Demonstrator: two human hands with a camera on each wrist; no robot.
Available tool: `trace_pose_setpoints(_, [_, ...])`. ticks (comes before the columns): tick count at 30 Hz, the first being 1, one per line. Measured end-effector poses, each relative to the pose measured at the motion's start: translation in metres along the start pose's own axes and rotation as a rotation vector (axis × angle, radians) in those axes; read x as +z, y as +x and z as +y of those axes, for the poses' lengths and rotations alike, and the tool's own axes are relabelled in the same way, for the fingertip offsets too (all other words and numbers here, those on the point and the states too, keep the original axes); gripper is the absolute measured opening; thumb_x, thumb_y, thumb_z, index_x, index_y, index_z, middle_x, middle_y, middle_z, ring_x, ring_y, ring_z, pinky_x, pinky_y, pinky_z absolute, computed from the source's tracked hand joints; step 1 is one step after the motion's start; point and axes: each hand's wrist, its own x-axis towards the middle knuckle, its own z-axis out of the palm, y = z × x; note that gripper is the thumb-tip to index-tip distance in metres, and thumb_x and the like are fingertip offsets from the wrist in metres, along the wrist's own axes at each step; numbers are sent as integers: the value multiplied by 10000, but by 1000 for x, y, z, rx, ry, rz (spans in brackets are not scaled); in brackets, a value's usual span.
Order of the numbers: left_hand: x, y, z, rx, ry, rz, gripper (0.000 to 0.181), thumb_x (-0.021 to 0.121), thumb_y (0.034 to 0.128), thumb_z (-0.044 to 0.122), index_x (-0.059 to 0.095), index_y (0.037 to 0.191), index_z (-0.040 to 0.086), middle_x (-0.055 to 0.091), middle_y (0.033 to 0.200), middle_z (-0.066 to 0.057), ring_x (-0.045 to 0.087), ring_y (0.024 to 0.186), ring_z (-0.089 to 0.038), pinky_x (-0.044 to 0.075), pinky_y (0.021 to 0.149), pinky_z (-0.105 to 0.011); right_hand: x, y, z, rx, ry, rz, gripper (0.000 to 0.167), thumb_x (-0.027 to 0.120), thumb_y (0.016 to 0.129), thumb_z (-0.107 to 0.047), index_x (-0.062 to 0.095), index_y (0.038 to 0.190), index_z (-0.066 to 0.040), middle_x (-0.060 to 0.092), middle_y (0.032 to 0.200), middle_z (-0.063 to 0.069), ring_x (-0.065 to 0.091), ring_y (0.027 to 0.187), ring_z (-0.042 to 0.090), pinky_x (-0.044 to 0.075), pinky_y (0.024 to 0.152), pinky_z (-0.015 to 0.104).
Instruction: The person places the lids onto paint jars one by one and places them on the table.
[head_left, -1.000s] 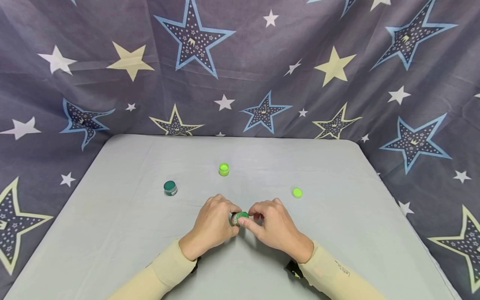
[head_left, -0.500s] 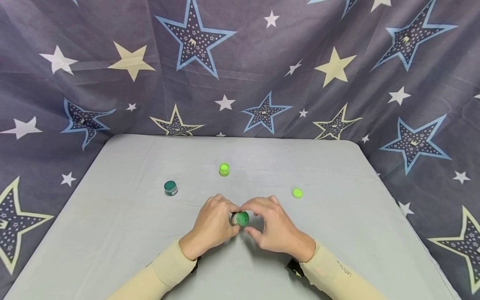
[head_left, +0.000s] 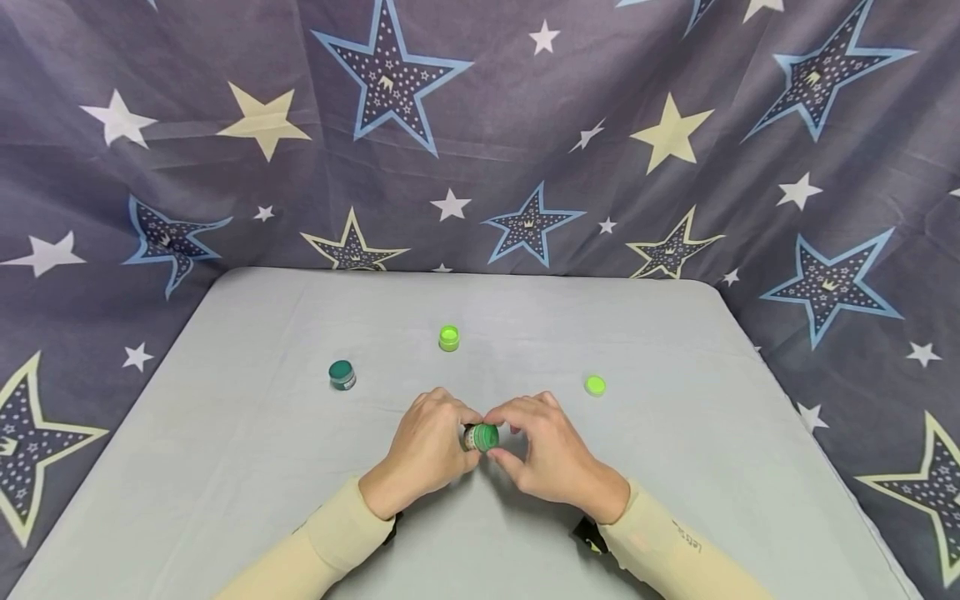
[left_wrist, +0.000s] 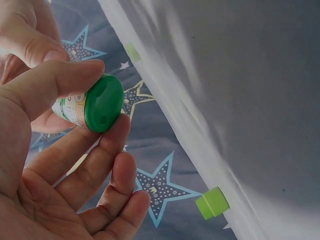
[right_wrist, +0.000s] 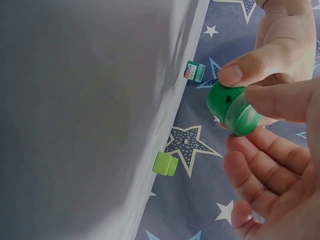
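Between my two hands, a small green paint jar (head_left: 481, 437) lies tilted on its side above the table. My left hand (head_left: 426, 442) grips its labelled body between thumb and fingers; the body's flat green end (left_wrist: 106, 104) faces the left wrist camera. My right hand (head_left: 551, 454) has its thumb and index finger on opposite sides of the lid end (right_wrist: 245, 116), pinching it. Its other fingers are spread loosely below. Beyond the hands stands a light-green jar (head_left: 448, 338), seemingly open, with a matching light-green lid (head_left: 595, 385) apart on the right.
A dark-green jar (head_left: 342, 375) with its lid on stands left of my hands. Under everything is a table with a pale grey cloth (head_left: 247, 467). A star-patterned dark curtain (head_left: 487, 133) hangs behind the table and along its sides.
My right thumb has come off the jar's top face and its fingers have shifted round to the lid's sides, after briefly parting from it. My left hand and the jar have stayed in place.
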Motion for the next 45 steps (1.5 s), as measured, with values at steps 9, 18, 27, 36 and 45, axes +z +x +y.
trace_pose_setpoints(9, [0, 1, 1, -17, 3, -12, 327, 947, 618, 121, 834, 924, 149, 774, 908, 61, 567, 826, -117, 461, 786, -325, 1, 0, 1, 18, -33, 16, 263, 894, 788, -216, 740, 991, -154, 714, 909, -76, 636, 758, 156, 387, 770, 288])
trace_pose_setpoints(18, [1, 0, 0, -11, 0, -8, 280, 936, 634, 134, 832, 892, 163, 766, 873, 75, 564, 814, -121, 463, 794, -332, 2, 0, 1, 57, -53, 17, 213, 857, 834, -306, 753, 927, -145, 719, 850, -25, 647, 743, 167, 406, 753, 306])
trace_pose_setpoints(27, [1, 0, 1, -21, 3, -22, 289, 940, 649, 143, 831, 917, 145, 772, 911, 55, 567, 829, -130, 461, 798, -333, 2, 0, 0, 73, -83, 26, 214, 827, 867, -355, 772, 875, -148, 736, 813, -14, 652, 723, 157, 402, 720, 308])
trace_pose_setpoints(36, [0, 0, 1, -29, 4, -25, 303, 941, 644, 133, 830, 926, 132, 775, 925, 45, 573, 844, -134, 465, 807, -338, 3, 1, -1, 94, -106, 30, 253, 814, 875, -390, 776, 857, -140, 738, 806, -22, 636, 693, 142, 397, 707, 305])
trace_pose_setpoints(45, [-1, 0, 1, -9, -1, -6, 307, 943, 617, 113, 832, 901, 146, 773, 894, 57, 566, 823, -123, 467, 804, -339, 0, 0, -1, 71, -53, 27, 382, 914, 754, -285, 739, 1047, -113, 741, 978, -16, 620, 751, 170, 384, 738, 297])
